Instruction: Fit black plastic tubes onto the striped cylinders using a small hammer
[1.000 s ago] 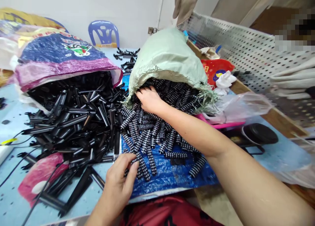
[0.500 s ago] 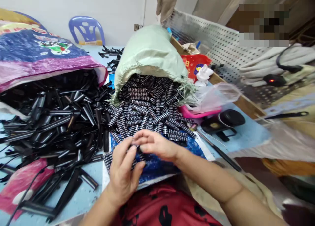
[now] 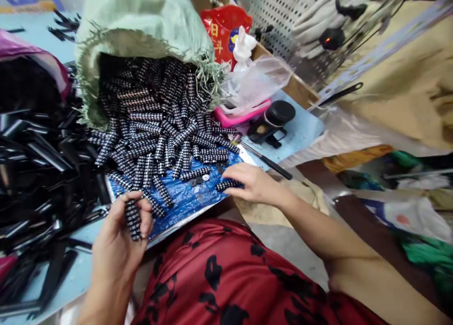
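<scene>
My left hand (image 3: 118, 237) is closed around a studded black strip (image 3: 133, 219), held upright near the table's front edge. My right hand (image 3: 249, 183) rests at the right edge of the blue plastic sheet (image 3: 184, 197), its fingers pinching another studded strip (image 3: 226, 185). A heap of studded strips (image 3: 159, 122) spills out of the pale green sack (image 3: 141, 22) onto the sheet between my hands. A few small round discs (image 3: 200, 179) lie on the sheet just left of my right hand.
A pile of long black plastic parts (image 3: 38, 159) covers the table's left side. A pink tray (image 3: 237, 119), a clear bag (image 3: 256, 81), a black lidded device (image 3: 272, 119) and a thin black rod (image 3: 267, 160) sit right of the sack. A red patterned cloth (image 3: 226, 273) covers my lap.
My hands were together over the sheet; now they have parted. The left hand holds a strip near the front edge and the right has moved right. The camera has swung right and down.
</scene>
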The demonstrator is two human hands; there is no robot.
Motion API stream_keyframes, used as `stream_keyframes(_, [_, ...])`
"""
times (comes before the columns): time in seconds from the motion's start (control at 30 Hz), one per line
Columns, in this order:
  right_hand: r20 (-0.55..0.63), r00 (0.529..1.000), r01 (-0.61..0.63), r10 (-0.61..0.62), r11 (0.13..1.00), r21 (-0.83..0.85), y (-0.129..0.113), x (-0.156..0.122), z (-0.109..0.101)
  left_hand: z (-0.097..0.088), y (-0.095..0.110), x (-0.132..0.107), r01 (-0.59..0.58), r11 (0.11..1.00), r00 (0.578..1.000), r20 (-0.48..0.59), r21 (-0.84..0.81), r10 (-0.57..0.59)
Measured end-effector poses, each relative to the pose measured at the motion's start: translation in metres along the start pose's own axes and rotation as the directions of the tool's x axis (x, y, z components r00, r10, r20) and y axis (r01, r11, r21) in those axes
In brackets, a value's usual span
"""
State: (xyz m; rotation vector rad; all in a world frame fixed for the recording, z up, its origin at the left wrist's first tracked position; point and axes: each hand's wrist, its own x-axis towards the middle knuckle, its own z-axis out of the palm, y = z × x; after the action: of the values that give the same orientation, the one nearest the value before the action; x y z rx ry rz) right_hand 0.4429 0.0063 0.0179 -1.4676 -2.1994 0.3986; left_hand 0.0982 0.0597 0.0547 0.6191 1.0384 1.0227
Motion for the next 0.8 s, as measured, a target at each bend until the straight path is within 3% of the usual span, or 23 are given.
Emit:
stream_keyframes(0.07, [0.072, 0.996, 0.066, -0.054, 0.984, -0.164, 0.005, -0.018, 0.014, 0.007, -0.006, 0.000, 0.082, 0.996, 0.995, 0.059, 0.022, -0.083])
stream_keyframes(0.13, [0.026, 0.997, 0.078, -0.074, 0.972, -0.220, 0.005, -0.021, 0.025, 0.014, -0.012, 0.002, 0.126, 0.991, 0.989, 0.075, 0.045, -0.129])
stream_keyframes(0.2, [-0.043, 0.992, 0.108, -0.117, 0.978, -0.177, 0.002, -0.006, 0.030, 0.019, -0.018, 0.004, 0.115, 0.992, 0.992, 0.049, 0.047, -0.118])
stream_keyframes(0.33, [-0.065, 0.983, 0.160, -0.171, 0.975, -0.157, -0.007, 0.078, 0.020, 0.030, -0.029, 0.008, 0.100, 0.994, 0.995, 0.024, 0.032, -0.101])
stream_keyframes(0.43, [-0.099, 0.991, 0.070, -0.091, 0.977, -0.200, -0.014, 0.147, 0.010, 0.034, -0.035, 0.005, 0.156, 0.988, 0.987, 0.040, 0.025, -0.157])
stream_keyframes(0.5, [-0.142, 0.987, 0.041, -0.072, 0.977, -0.211, -0.020, 0.167, 0.008, 0.031, -0.036, 0.001, 0.191, 0.981, 0.981, 0.041, 0.020, -0.192])
stream_keyframes(0.6, [-0.121, 0.982, 0.121, -0.147, 0.972, -0.200, -0.028, 0.142, 0.017, 0.019, -0.036, -0.004, 0.213, 0.977, 0.977, -0.006, 0.008, -0.213])
stream_keyframes(0.7, [0.055, 0.969, 0.248, -0.242, 0.950, -0.187, -0.034, 0.086, 0.040, 0.013, -0.036, -0.003, 0.208, 0.978, 0.977, -0.057, 0.007, -0.207])
stream_keyframes(0.8, [0.064, 0.974, 0.228, -0.219, 0.930, -0.287, -0.038, 0.049, 0.067, 0.021, -0.039, 0.004, 0.227, 0.974, 0.974, -0.019, 0.005, -0.227])
